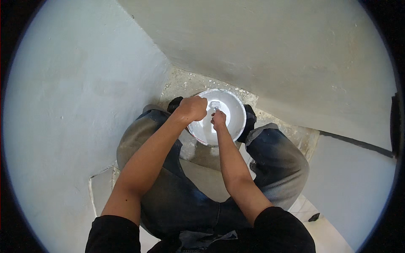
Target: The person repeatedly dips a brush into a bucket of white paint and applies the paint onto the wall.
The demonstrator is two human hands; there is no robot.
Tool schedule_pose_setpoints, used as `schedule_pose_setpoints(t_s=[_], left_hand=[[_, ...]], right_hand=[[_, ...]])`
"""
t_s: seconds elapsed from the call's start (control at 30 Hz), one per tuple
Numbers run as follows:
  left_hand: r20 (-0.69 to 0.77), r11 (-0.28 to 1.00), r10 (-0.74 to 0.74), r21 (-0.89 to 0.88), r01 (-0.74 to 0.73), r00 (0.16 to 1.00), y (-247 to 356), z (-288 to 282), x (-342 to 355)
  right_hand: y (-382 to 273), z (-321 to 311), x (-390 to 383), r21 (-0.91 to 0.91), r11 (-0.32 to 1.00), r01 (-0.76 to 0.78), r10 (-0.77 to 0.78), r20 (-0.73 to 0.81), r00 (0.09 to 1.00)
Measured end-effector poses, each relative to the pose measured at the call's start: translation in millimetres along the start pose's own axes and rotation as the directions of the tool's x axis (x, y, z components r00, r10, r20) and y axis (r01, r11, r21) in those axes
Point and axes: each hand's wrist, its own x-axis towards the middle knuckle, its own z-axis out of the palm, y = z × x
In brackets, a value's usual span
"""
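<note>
Head view: The right hand (218,119) was closed on a small tool (215,105) with a pale, flat head, located inside a round white bucket (241,110). The tool's head lay directly ahead of the knuckles, its long axis running away from the person and nearly in line with the right forearm. The right hand was therefore the nearer of the two; the left lay to the side of this line.

The left hand (194,108) was curled, back uppermost, at the bucket's left rim. Its fingertips were hidden, so it could not be determined whether it gripped the rim or anything else.

White material (206,134) coated the bucket's interior. The bucket stood between two dark shoes (250,121), with the person's trouser legs (276,158) spread on either side. The speckled floor (184,83) beyond met a pale left wall (84,88) and a grey far wall (274,50) in a corner. The bucket's raised wall enclosed the tool's head, and the left hand obstructed access from the left.
</note>
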Motion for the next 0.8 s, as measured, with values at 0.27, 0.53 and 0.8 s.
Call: schedule_pose_setpoints(t_s=[0.27,0.53,0.8], left_hand=[[0.071,0.995,0.092,-0.04,-0.09,0.993,-2,20,14],[0.073,0.996,0.044,-0.079,-0.038,0.996,7,11,9],[0.097,0.997,0.065,-0.059,-0.059,0.993,17,6,-20]], right_hand=[[-8,-15,-53,-0.029,0.982,0.187,-0.189,-0.071,0.979],[-25,-22,-76,-0.702,0.6,0.383,-0.529,0.011,0.848],[-36,-32,-111,-0.852,0.265,0.452,-0.555,0.249,0.794]])
